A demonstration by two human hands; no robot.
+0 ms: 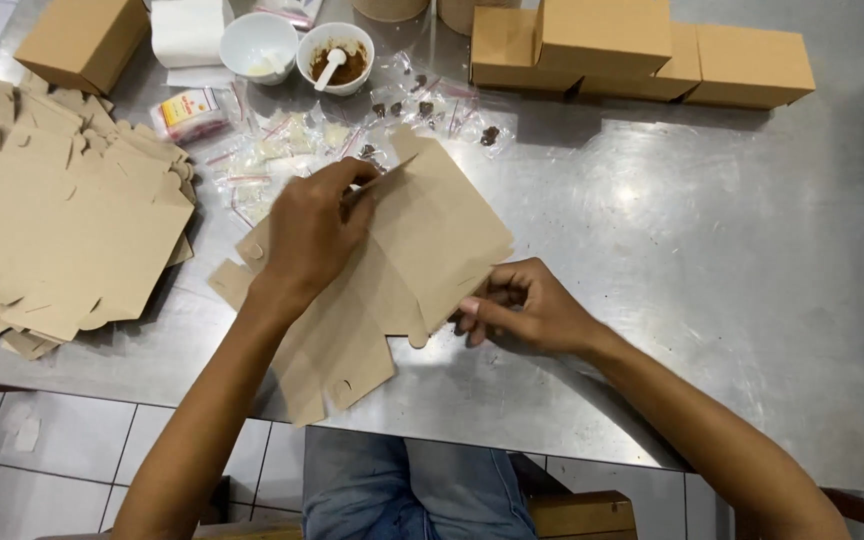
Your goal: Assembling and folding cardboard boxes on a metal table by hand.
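Under left hand [310,232], cardboard blank [422,250] part hidden; right hand [522,305] pinches edge.

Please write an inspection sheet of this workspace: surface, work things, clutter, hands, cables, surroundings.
Surface: steel table, scuffed.
Job's things: flat box blank half folded; blank stack at left; made boxes at back.
Clutter: small bags, two bowls, one with brown paste and a spoon.
Grippers: left hand pinches a blank flap; right hand holds its edge.
Cables: nothing seen.
Surroundings: tiled floor, wooden seat.
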